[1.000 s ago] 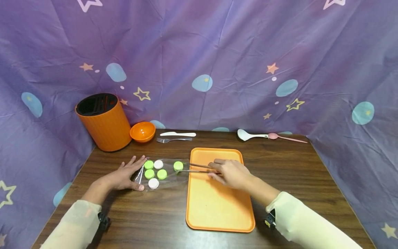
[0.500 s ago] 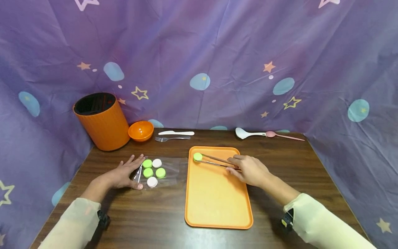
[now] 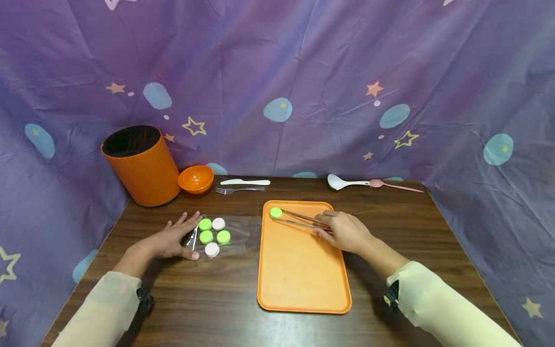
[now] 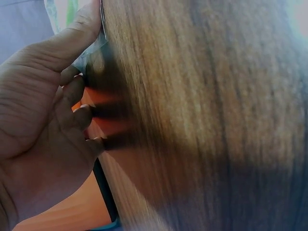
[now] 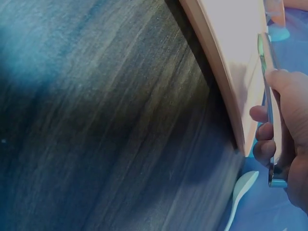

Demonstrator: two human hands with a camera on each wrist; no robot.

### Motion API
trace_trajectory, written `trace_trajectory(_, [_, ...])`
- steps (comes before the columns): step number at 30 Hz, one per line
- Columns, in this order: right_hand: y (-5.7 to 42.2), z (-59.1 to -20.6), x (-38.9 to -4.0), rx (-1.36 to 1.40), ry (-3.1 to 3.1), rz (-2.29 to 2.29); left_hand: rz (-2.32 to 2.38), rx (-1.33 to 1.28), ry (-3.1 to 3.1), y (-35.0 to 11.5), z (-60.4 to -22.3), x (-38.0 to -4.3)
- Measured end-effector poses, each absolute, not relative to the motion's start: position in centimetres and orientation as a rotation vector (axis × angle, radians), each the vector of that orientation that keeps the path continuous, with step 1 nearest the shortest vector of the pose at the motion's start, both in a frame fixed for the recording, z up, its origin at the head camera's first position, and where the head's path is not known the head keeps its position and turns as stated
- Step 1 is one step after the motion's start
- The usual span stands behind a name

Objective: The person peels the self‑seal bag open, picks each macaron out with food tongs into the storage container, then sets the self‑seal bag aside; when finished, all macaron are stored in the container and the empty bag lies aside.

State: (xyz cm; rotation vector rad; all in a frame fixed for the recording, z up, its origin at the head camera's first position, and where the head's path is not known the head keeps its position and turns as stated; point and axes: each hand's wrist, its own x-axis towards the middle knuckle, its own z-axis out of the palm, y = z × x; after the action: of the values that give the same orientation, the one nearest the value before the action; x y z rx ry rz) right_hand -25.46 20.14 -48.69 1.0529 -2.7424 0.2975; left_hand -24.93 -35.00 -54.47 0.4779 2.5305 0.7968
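Right grip (image 3: 344, 232) holds tongs (image 5: 275, 113) (green disc (image 3: 275, 212) between their tips); left grip (image 3: 169, 240), spread, touches clear plastic (image 3: 238, 236).

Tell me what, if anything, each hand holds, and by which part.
The right hand holds metal tongs by their arms, near the joined end; their tips meet a green disc. The left hand lies spread at the clear plastic's edge, gripping nothing.
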Motion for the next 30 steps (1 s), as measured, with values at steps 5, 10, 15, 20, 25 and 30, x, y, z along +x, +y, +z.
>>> trace_trajectory(5, [20.3,-48.5,-25.4,1.044,-2.745,0.306,0.804,0.469,2.508,-35.3,-54.8,-25.2])
trace_trajectory(10, [20.5,-48.0,-25.3,1.019,-2.727,0.288,0.806,0.489,2.515,-35.3,-54.8,-25.3])
trace_trajectory(15, [19.3,-47.3,-24.5,1.079,-2.67,0.328,0.795,0.501,2.521,-34.0,-52.4,-23.7])
trace_trajectory(20, [17.7,-47.1,-23.7,1.216,-2.621,0.318,0.801,0.529,2.508,-33.2,-50.5,-22.6])
trace_trajectory(25, [16.6,-47.4,-23.4,1.299,-2.588,0.239,0.763,0.498,2.536,-33.6,-51.6,-23.1])
trace_trajectory(30, [16.0,-47.2,-23.5,1.313,-2.563,0.175,0.773,0.49,2.547,-34.2,-52.8,-23.9])
